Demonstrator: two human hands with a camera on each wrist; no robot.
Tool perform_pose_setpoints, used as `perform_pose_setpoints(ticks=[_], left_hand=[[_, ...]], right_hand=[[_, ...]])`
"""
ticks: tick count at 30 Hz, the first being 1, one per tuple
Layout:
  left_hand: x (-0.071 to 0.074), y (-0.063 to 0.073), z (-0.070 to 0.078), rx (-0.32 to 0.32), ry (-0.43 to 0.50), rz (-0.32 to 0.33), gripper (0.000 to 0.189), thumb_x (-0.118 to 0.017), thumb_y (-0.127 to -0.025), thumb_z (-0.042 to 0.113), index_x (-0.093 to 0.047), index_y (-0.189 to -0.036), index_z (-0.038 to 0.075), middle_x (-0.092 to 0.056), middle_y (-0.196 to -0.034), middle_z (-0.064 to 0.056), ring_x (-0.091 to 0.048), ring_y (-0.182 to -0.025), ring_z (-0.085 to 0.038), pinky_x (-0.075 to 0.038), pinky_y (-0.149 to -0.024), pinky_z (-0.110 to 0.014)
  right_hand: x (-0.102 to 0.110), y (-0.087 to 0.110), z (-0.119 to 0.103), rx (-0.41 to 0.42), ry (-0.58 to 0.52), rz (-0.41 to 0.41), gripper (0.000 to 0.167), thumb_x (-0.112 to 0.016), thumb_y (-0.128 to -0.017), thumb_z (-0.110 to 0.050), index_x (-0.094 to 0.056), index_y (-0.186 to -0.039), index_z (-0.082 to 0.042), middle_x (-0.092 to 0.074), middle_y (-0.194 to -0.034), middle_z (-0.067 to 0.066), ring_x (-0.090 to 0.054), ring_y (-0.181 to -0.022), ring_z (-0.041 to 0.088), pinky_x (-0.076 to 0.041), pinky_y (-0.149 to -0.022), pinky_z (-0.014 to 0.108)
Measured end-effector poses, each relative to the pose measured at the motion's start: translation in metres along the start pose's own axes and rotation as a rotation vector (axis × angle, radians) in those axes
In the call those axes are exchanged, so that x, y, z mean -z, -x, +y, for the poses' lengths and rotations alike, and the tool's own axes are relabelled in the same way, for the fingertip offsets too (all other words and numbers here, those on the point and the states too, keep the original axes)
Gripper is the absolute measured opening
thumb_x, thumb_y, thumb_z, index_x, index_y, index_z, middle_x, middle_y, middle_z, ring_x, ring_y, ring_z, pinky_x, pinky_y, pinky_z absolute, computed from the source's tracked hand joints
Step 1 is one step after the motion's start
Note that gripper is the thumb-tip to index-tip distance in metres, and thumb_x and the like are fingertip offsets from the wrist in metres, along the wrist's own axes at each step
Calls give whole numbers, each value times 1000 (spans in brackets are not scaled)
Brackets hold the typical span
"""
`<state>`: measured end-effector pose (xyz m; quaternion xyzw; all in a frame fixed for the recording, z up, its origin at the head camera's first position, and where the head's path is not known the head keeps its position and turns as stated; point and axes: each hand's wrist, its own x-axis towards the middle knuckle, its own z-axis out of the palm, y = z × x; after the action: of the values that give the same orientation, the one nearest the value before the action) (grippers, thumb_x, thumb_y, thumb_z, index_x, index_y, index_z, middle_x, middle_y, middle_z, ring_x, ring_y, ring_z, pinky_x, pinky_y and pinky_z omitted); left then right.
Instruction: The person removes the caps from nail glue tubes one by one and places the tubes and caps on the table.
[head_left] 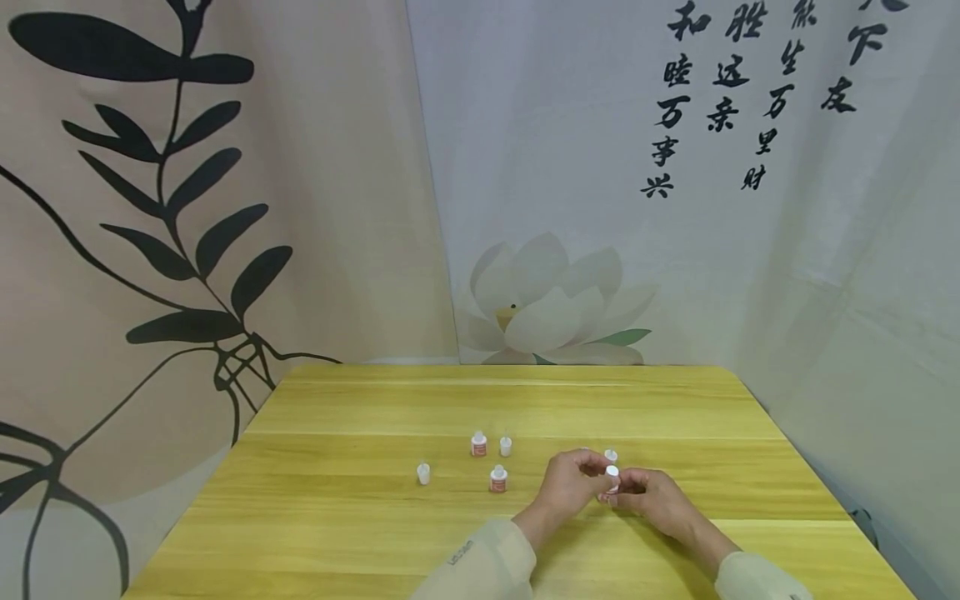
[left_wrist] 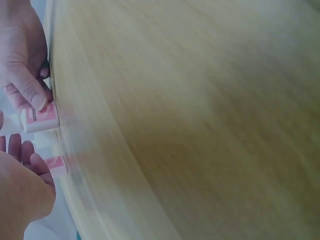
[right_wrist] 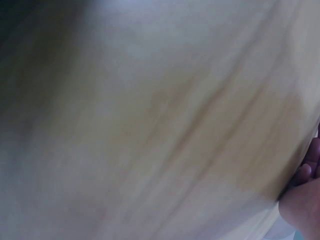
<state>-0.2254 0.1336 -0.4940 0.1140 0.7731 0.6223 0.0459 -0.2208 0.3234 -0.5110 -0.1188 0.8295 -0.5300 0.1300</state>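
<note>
In the head view my right hand [head_left: 662, 502] grips a small bottle [head_left: 612, 483] with a white cap, low over the table. My left hand [head_left: 567, 485] reaches in from the other side, its thumb and fingertips at the white cap [head_left: 612, 472]. The left wrist view shows the pink-labelled bottle [left_wrist: 42, 118] between the right hand's thumb and fingers; the left hand [left_wrist: 26, 187] is below it. Only part of the right hand [right_wrist: 305, 195] shows at the edge of the right wrist view.
On the wooden table [head_left: 360, 533] left of my hands stand two red-labelled bottles, one farther back [head_left: 478, 444] and a nearer bottle [head_left: 498, 479]. One loose white cap [head_left: 506, 447] and another white cap [head_left: 423, 473] stand beside them. A further white top [head_left: 611, 456] shows behind my hands.
</note>
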Motion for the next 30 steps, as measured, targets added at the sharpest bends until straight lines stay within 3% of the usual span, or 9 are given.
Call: perform_pose_setpoints(ticks=[13,23,30], left_hand=[[1,2,1,0,3,-8,15,-80,-83,12,-74,-96,15,-63,-89,11,-56,-85,-6,-49,-74,-23],[1,2,1,2,-12,-18,10,-79,-84,13,-72,-91,15,-63,-85,11,-56,-83,-6,-49,-72,-23],[0,1,1,1,17,-9,13,-80,-83,11,-72,-93,15,-63,-85,10,-56,-82,-6,-49,-71,-23]], right_hand=[[0,-1,2,8,-34,-8,34,-73,-91,-28,-69,-113,-4,-70,-106,7,-63,-99,23,-53,-81,29],[0,0,0,0,-18,-12,32,-72,-91,-28,-69,-114,-5,-69,-105,6,-62,-98,23,-52,-85,37],[-1,0,0,-1,-16,1,32,-73,-90,-29,-69,-112,-6,-70,-106,6,-62,-98,22,-53,-82,32]])
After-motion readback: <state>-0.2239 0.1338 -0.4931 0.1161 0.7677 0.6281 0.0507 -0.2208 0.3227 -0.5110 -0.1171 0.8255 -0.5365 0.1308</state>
